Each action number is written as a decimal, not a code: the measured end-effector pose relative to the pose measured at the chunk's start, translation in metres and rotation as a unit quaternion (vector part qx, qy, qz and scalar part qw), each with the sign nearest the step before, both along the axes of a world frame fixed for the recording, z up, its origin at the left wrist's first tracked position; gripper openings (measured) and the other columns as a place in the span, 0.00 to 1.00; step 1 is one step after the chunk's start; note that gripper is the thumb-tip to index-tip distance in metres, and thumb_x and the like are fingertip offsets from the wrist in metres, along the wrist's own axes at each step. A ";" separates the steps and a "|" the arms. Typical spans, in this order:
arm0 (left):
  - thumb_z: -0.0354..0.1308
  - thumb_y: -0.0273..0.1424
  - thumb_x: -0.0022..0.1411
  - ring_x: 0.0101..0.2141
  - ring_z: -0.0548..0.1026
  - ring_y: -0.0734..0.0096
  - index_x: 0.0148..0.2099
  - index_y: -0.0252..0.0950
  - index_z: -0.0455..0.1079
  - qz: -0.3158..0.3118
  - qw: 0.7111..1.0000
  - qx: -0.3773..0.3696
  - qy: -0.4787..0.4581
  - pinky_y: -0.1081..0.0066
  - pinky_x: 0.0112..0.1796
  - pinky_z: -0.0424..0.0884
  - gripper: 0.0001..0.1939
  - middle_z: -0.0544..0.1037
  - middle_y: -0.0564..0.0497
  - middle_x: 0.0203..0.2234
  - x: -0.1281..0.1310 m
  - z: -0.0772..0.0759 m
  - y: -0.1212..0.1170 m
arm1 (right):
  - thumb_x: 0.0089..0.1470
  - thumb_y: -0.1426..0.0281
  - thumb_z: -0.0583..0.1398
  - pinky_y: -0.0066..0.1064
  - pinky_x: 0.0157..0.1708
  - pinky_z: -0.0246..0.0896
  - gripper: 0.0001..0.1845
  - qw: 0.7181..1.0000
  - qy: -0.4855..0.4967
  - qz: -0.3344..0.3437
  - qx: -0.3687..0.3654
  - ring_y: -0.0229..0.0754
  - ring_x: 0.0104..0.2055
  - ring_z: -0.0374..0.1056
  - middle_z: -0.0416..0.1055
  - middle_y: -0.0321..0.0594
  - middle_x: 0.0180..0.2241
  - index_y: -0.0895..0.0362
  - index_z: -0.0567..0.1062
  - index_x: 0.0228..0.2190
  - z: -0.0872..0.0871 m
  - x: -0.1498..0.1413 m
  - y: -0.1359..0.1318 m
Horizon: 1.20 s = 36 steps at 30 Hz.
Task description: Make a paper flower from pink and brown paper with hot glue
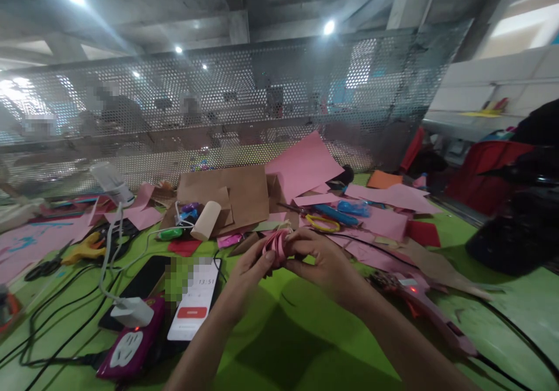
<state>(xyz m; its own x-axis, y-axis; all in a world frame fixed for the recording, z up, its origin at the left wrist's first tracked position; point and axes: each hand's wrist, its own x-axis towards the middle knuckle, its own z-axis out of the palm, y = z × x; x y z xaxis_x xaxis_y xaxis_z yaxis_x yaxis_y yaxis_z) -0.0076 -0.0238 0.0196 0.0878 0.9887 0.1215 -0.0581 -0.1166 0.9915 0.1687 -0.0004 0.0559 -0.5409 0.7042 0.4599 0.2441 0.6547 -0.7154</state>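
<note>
Both my hands meet over the green table [279, 344] around a small rolled pink paper piece [276, 244]. My left hand [252, 266] pinches its lower left side with thumb and fingers closed. My right hand [321, 257] wraps it from the right, fingers curled over the top. Most of the pink piece is hidden between the fingers.
A pink glue gun [419, 298] lies right of my right arm. Two phones [194, 304] and a purple power strip [131, 344] with cables lie to the left. Pink paper sheets [375, 205], brown cardboard [236, 193], scissors [43, 266] and a perforated metal screen [244, 100] stand behind.
</note>
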 end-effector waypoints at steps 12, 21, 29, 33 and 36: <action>0.56 0.43 0.62 0.32 0.69 0.70 0.59 0.42 0.70 -0.025 1.000 0.016 0.006 0.73 0.32 0.63 0.24 0.77 0.47 0.44 0.000 0.002 -0.002 | 0.54 0.74 0.64 0.29 0.33 0.63 0.05 0.998 0.047 -0.035 0.009 0.39 0.34 0.67 0.70 0.36 0.31 0.56 0.75 0.27 -0.007 -0.003 0.003; 0.58 0.40 0.60 0.38 0.71 0.65 0.58 0.42 0.71 -0.022 1.000 0.017 -0.001 0.71 0.35 0.66 0.24 0.74 0.47 0.52 0.000 0.002 -0.002 | 0.54 0.72 0.65 0.27 0.30 0.59 0.06 0.998 0.040 -0.039 -0.008 0.37 0.31 0.64 0.69 0.36 0.30 0.57 0.74 0.26 -0.006 -0.005 0.003; 0.57 0.38 0.62 0.45 0.72 0.61 0.59 0.40 0.70 -0.039 0.999 0.036 0.010 0.70 0.41 0.68 0.23 0.76 0.47 0.49 -0.002 0.003 -0.001 | 0.53 0.74 0.66 0.27 0.30 0.60 0.03 0.999 0.017 -0.030 -0.026 0.38 0.32 0.65 0.69 0.36 0.31 0.57 0.76 0.28 -0.006 -0.002 0.004; 0.58 0.36 0.62 0.56 0.66 0.58 0.58 0.40 0.71 -0.048 0.997 0.058 0.000 0.66 0.54 0.63 0.22 0.74 0.47 0.54 -0.001 0.003 -0.001 | 0.54 0.71 0.66 0.28 0.32 0.61 0.02 0.999 0.015 -0.029 -0.019 0.39 0.34 0.66 0.71 0.38 0.33 0.56 0.77 0.31 -0.007 -0.002 0.002; 0.59 0.37 0.62 0.51 0.70 0.57 0.57 0.39 0.71 -0.044 0.998 0.050 -0.002 0.66 0.49 0.67 0.22 0.74 0.46 0.54 -0.001 0.002 -0.001 | 0.55 0.73 0.64 0.28 0.32 0.61 0.04 0.999 0.013 -0.035 0.002 0.39 0.34 0.67 0.71 0.38 0.32 0.57 0.76 0.28 -0.009 -0.003 0.002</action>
<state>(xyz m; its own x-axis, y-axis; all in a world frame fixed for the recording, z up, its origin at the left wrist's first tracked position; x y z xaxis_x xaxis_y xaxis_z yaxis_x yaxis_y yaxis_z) -0.0087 -0.0250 0.0218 0.1728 0.9602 0.2195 -0.0772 -0.2089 0.9749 0.1658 0.0019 0.0469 -0.4784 0.7382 0.4756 0.2703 0.6391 -0.7200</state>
